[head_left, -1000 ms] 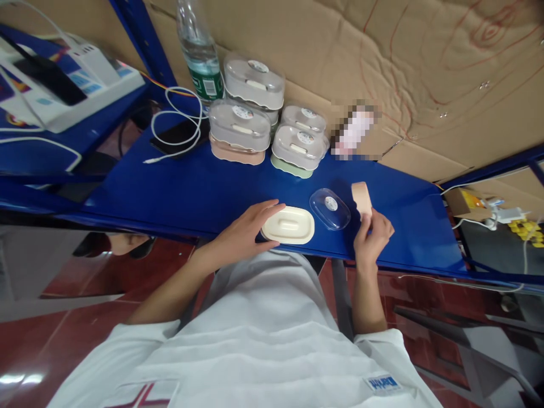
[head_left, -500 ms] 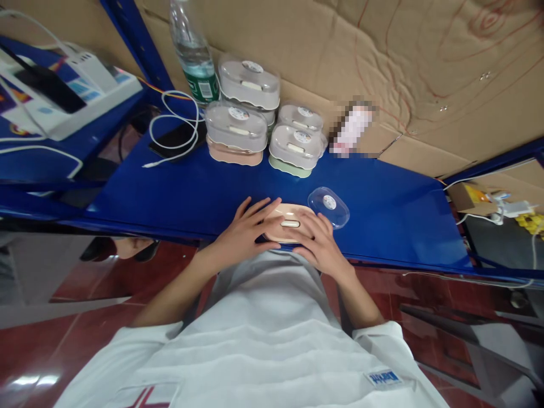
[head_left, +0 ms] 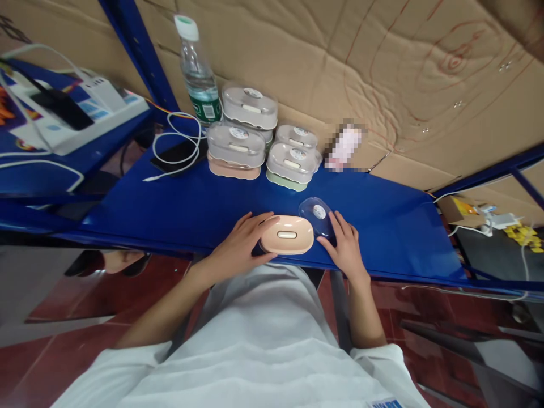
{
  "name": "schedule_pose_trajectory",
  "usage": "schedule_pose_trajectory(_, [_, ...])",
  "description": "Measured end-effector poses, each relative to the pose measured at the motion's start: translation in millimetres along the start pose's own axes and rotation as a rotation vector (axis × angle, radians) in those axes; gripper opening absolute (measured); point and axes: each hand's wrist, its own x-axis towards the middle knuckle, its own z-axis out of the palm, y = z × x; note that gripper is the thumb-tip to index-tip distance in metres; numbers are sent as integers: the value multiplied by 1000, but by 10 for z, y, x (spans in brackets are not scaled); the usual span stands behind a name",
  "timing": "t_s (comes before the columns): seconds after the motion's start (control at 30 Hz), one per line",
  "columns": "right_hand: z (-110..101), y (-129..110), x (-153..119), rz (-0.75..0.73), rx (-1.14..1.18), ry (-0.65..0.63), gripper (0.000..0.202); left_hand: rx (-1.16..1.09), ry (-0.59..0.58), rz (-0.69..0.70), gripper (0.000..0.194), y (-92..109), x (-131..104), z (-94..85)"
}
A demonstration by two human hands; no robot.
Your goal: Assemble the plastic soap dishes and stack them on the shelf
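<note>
A peach oval box (head_left: 293, 241) with a small pale handle in the middle of its top lies near the table's front edge. My left hand (head_left: 242, 245) grips its left end, thumb along the near side and fingers on the far side. Just to the right, a clear plastic lid (head_left: 309, 211) with a round white sticker lies flat on the table, close to the box. My right hand (head_left: 346, 246) has its thumb and fingers around the right end of that lid.
Stacked oval boxes with clear lids (head_left: 236, 144) and a second group (head_left: 291, 161) stand at the back of the blue table (head_left: 395, 226). Left of them are a water bottle (head_left: 199, 85) and a coiled white cable (head_left: 174, 164). A cardboard wall (head_left: 297, 51) rises behind.
My right hand has left the box top and moved right to the clear lid. My left hand has drawn back to the box's left end, uncovering its top. The view has shifted slightly.
</note>
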Motion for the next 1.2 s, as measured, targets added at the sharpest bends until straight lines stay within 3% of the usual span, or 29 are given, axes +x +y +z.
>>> schedule_pose_trajectory(0.2, [-82, 8, -46, 43, 203, 76, 57, -67, -11, -59, 84, 16, 2, -14])
schedule_pose_trajectory(0.4, [-227, -306, 45, -323, 318, -243, 53, -200, 9, -206, 100, 26, 4, -20])
schedule_pose_trajectory(0.6, [-243, -479, 287, -487, 325, -321, 52, -218, 29, -160, 93, 9, -1, -47])
schedule_pose_trajectory(0.83, [40, -520, 335, -482, 296, -189, 56, -254, 46, -95, 80, -8, 4, -74])
schedule_pose_trajectory(0.93, [104, -531, 360, -473, 263, -196, 57, -244, 46, -84, 80, -21, -1, -57])
schedule_pose_trajectory(1.07, [25, -504, 386, -521, 207, -212, 61, -167, 53, -99, 85, 6, -23, -12])
schedule_pose_trajectory(1.2, [-266, -403, 453, -588, 178, -120, 64, -109, 159, -60, 94, 33, -56, 44])
